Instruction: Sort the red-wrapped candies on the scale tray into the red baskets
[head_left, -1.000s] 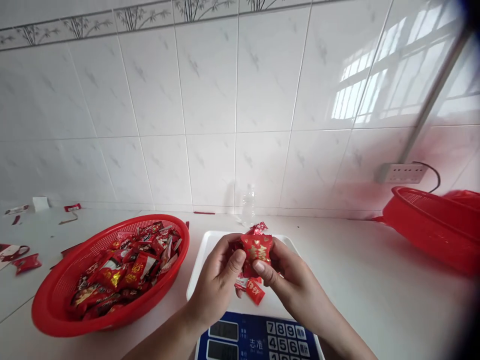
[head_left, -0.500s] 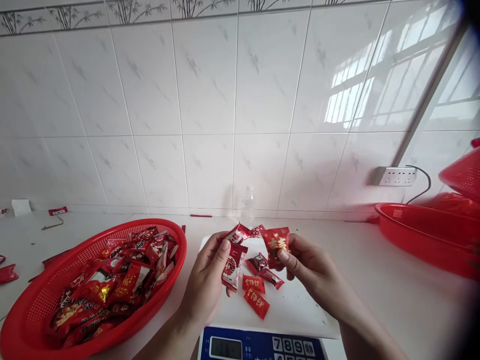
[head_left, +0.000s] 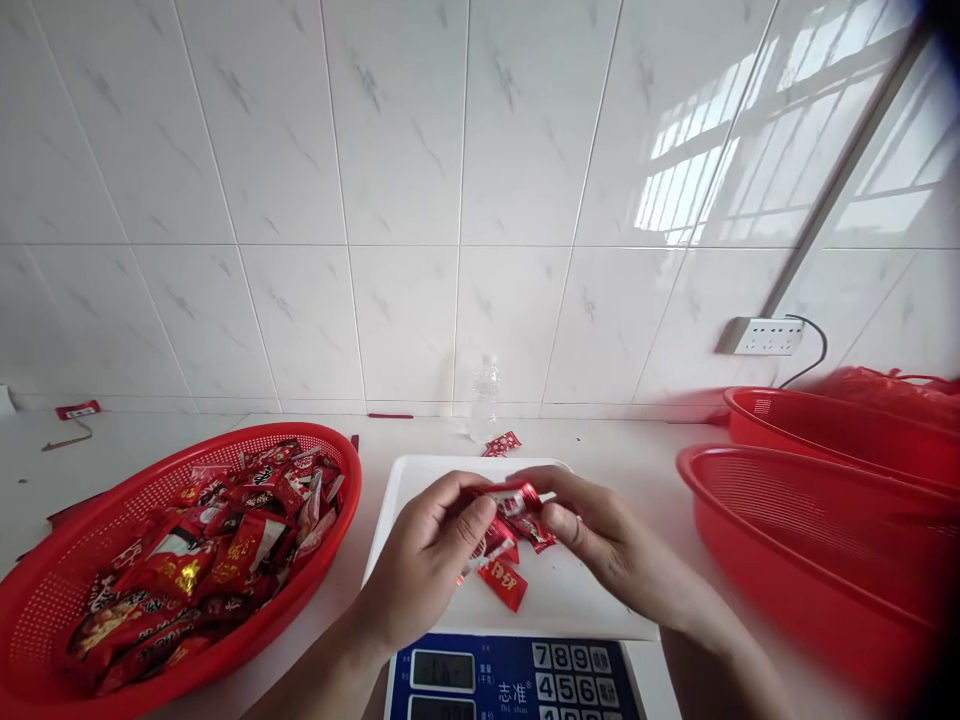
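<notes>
Both hands meet over the white pan of a scale (head_left: 420, 480). My left hand (head_left: 427, 555) pinches red wrapped candies (head_left: 504, 500) between thumb and fingers. My right hand (head_left: 600, 535) grips the same bundle of red packets from the right, fingers curled. A few loose red candies (head_left: 504, 584) lie on the pan beneath the hands. The scale's blue keypad panel (head_left: 517, 680) shows at the bottom edge.
A red mesh basket (head_left: 45, 590) heaped with red candies stands on the left. Two empty red baskets (head_left: 810, 520) overlap on the right. A small clear bottle (head_left: 484, 400) and one candy (head_left: 501, 444) sit by the tiled wall; a power strip (head_left: 761, 336) hangs there.
The hands, apart half a second ago with a packet in each, have come together over the pan. The view has shifted right, showing a second red basket.
</notes>
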